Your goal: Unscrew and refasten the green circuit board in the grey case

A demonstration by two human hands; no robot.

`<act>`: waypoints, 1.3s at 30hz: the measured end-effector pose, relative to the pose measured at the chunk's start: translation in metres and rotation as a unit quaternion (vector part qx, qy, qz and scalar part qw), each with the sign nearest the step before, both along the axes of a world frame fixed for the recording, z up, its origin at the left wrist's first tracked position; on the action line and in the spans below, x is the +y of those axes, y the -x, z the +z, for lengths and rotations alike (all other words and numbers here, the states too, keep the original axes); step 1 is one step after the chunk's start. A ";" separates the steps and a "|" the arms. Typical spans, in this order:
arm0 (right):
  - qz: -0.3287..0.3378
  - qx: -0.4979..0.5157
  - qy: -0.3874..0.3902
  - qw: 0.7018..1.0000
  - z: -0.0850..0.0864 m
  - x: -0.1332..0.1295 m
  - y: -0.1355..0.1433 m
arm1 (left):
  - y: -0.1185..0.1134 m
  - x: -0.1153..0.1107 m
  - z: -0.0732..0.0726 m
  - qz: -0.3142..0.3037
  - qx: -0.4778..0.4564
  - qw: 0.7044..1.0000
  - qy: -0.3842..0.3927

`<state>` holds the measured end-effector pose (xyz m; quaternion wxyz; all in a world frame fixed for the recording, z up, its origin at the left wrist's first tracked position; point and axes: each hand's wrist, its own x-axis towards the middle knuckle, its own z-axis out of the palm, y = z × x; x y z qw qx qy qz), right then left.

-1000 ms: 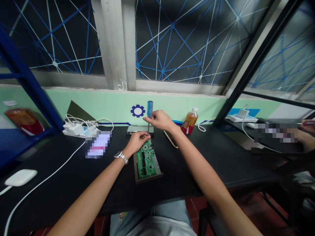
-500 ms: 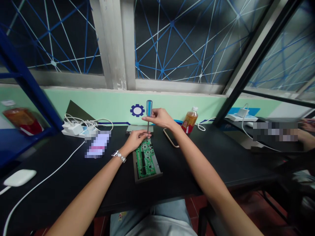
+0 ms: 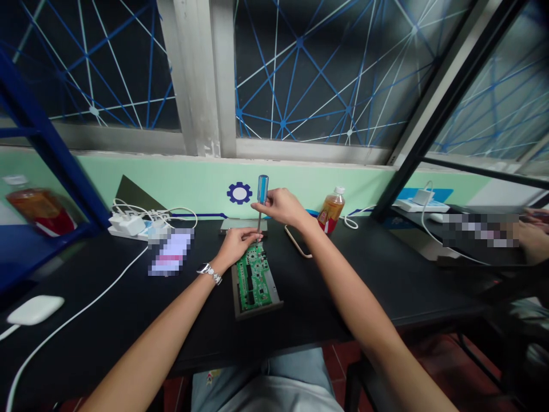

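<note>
A screwdriver (image 3: 263, 189) with a clear blue handle stands nearly upright, its shaft leaning slightly. My right hand (image 3: 281, 205) pinches it at the lower handle. Low on the shaft, the fingertips of my left hand (image 3: 237, 245) close around it, close to the tip. Under that tip lies the far end of a green circuit board (image 3: 257, 280), seated in a grey metal tray (image 3: 259, 312) on the black table. The exact spot where the tip meets the board is too small to make out. Just behind the board, a flat grey metal piece (image 3: 229, 225) is partly covered by my left hand.
A phone with a pale edge (image 3: 298, 243) and a drink bottle (image 3: 332, 209) are right of the board. On the left are a blurred-out lit phone (image 3: 171, 252), a power strip (image 3: 139, 226), a white cable and a white rounded device (image 3: 36, 310). Another person's hand (image 3: 534, 240) shows far right.
The screwdriver's handle has tipped slightly to the right, along with my right hand. My left hand and the board stay nearly in place.
</note>
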<state>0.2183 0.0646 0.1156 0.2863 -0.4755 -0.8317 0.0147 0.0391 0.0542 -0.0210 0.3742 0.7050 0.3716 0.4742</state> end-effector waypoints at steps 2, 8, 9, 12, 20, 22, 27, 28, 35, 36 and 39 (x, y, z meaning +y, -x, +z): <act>0.001 -0.006 -0.004 1.000 0.001 -0.001 0.000 | 0.000 0.001 -0.001 0.015 0.008 1.000 -0.008; 0.012 -0.008 -0.002 1.000 -0.001 -0.002 0.001 | -0.001 0.000 0.000 0.047 0.030 0.998 -0.030; 0.019 -0.001 0.001 1.000 -0.001 -0.001 0.001 | -0.001 -0.001 0.001 0.049 0.031 0.998 -0.032; 0.069 0.035 0.025 0.997 -0.003 0.003 -0.001 | -0.002 -0.003 0.003 0.056 0.028 0.998 -0.031; 0.098 0.088 0.069 0.989 -0.005 0.007 -0.004 | -0.006 -0.005 0.006 0.078 0.018 0.996 -0.041; 0.064 0.093 0.049 0.992 -0.005 0.007 -0.004 | -0.007 -0.006 0.006 0.082 0.016 0.996 -0.039; 0.126 0.143 0.139 0.972 -0.004 0.008 -0.004 | -0.007 -0.005 0.006 0.081 0.019 0.996 -0.042; 0.146 0.154 0.162 0.963 -0.005 0.008 -0.005 | -0.006 -0.005 0.006 0.075 0.019 0.996 -0.042; 0.211 0.198 0.240 0.927 -0.006 0.011 -0.008 | 0.001 -0.003 0.010 -0.061 -0.004 0.998 0.006; 0.216 0.205 0.256 0.920 -0.006 0.011 -0.007 | 0.002 -0.003 0.010 -0.070 -0.011 0.997 0.017; 0.221 0.231 0.288 0.903 -0.005 0.008 -0.006 | 0.003 -0.001 0.008 -0.060 -0.025 0.998 0.027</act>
